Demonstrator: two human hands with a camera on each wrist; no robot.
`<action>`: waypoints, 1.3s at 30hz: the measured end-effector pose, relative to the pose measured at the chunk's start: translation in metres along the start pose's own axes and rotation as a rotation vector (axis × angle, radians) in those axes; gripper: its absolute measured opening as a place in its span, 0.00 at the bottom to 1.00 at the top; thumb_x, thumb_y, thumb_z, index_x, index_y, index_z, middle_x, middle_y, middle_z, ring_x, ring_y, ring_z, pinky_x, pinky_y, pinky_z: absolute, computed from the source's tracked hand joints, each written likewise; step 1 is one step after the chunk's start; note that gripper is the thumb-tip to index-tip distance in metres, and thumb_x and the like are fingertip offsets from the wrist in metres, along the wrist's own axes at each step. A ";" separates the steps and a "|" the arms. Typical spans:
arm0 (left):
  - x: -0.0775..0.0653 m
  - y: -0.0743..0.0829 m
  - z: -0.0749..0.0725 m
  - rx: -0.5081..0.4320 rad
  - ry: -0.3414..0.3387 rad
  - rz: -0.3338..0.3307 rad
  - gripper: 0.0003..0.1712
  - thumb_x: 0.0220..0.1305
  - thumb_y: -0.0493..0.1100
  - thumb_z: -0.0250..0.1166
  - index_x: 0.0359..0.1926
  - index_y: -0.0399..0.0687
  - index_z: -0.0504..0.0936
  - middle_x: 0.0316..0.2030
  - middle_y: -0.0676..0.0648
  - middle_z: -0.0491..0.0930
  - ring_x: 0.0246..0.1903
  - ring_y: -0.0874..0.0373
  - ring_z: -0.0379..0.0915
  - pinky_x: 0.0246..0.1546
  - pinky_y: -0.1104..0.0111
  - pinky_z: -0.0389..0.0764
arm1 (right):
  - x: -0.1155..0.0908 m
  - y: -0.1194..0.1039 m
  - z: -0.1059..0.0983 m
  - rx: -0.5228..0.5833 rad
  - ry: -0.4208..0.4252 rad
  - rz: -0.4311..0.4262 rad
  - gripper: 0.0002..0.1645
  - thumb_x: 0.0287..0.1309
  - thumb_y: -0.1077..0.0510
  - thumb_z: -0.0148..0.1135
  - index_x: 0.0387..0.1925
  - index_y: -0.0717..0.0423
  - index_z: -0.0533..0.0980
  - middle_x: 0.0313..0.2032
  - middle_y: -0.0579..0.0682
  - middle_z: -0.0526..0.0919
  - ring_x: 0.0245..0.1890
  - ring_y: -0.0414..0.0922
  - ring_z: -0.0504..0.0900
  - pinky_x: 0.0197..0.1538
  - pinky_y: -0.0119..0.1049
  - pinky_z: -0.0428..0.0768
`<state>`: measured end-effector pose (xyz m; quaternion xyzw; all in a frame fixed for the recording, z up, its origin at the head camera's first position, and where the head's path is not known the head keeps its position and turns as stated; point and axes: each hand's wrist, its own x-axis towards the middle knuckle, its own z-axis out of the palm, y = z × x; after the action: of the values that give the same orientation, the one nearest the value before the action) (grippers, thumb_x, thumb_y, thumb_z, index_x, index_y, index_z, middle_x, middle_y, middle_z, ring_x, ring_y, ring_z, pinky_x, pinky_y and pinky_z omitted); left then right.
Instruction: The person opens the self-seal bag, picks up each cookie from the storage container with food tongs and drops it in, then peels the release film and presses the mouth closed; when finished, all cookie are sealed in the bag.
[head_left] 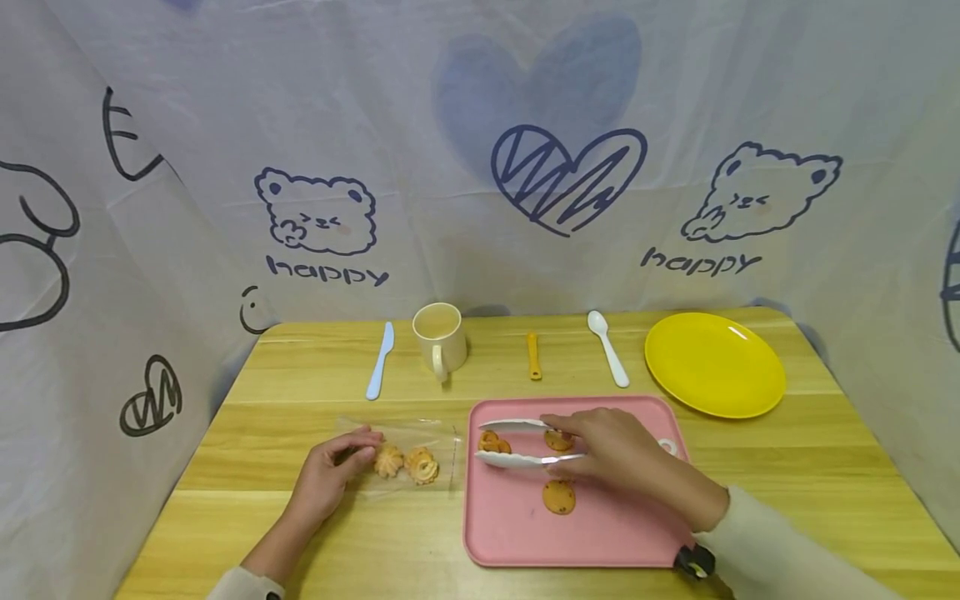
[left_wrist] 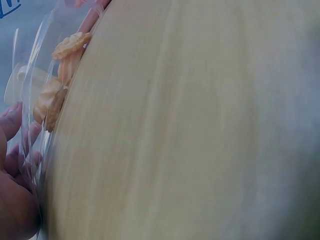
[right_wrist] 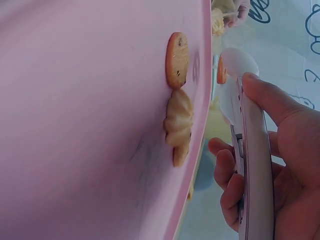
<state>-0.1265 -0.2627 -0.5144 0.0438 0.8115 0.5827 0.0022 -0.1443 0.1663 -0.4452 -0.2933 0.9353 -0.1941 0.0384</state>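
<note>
In the head view my left hand [head_left: 327,477] pinches the left edge of a clear plastic bag [head_left: 442,433] lying on the table. Inside are two piped butter cookies [head_left: 387,461]; the left wrist view shows the cookies [left_wrist: 70,46] through the film, with fingers partly behind it. My right hand [head_left: 611,446] grips white-tipped tongs [head_left: 517,459] above the pink tray [head_left: 498,533]. Their arms stand apart around a twisted brown cookie [head_left: 492,442] near the tray's left side; whether they touch it I cannot tell. A round speckled cookie [head_left: 558,497] lies nearer on the tray, another [head_left: 558,440] behind the tongs.
Along the back stand a pale blue knife [head_left: 380,362], a cream mug [head_left: 441,337], a short yellow handle-like piece [head_left: 533,357], a white spoon [head_left: 608,348] and a yellow plate [head_left: 712,367]. A printed cloth [head_left: 450,275] hangs behind the wooden table.
</note>
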 end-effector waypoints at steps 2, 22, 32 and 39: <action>0.000 0.000 0.000 0.003 0.000 0.002 0.12 0.71 0.39 0.66 0.50 0.36 0.88 0.56 0.37 0.84 0.72 0.47 0.64 0.64 0.84 0.69 | 0.007 -0.005 0.002 -0.005 -0.007 -0.015 0.38 0.56 0.36 0.75 0.66 0.44 0.79 0.33 0.38 0.85 0.30 0.35 0.75 0.32 0.34 0.76; -0.002 0.000 0.000 -0.031 0.007 0.019 0.13 0.71 0.39 0.67 0.51 0.35 0.87 0.55 0.37 0.85 0.68 0.64 0.69 0.64 0.84 0.70 | 0.063 -0.042 0.027 -0.009 -0.057 -0.097 0.34 0.58 0.34 0.74 0.61 0.44 0.82 0.21 0.37 0.68 0.23 0.37 0.65 0.26 0.33 0.64; -0.001 0.000 0.000 -0.032 0.021 0.029 0.15 0.70 0.38 0.68 0.52 0.33 0.86 0.55 0.41 0.86 0.64 0.71 0.71 0.63 0.84 0.71 | 0.074 -0.052 0.036 0.058 -0.034 -0.114 0.36 0.57 0.34 0.74 0.61 0.47 0.82 0.20 0.36 0.67 0.22 0.36 0.62 0.26 0.31 0.63; -0.001 -0.001 0.000 -0.030 0.021 0.040 0.14 0.70 0.37 0.68 0.52 0.33 0.86 0.55 0.38 0.85 0.65 0.70 0.71 0.64 0.83 0.70 | 0.079 -0.063 0.042 0.093 -0.038 -0.080 0.39 0.57 0.35 0.74 0.65 0.49 0.80 0.32 0.42 0.84 0.27 0.37 0.69 0.30 0.32 0.70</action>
<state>-0.1255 -0.2629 -0.5149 0.0540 0.8017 0.5950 -0.0173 -0.1678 0.0601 -0.4564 -0.3321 0.9119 -0.2330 0.0620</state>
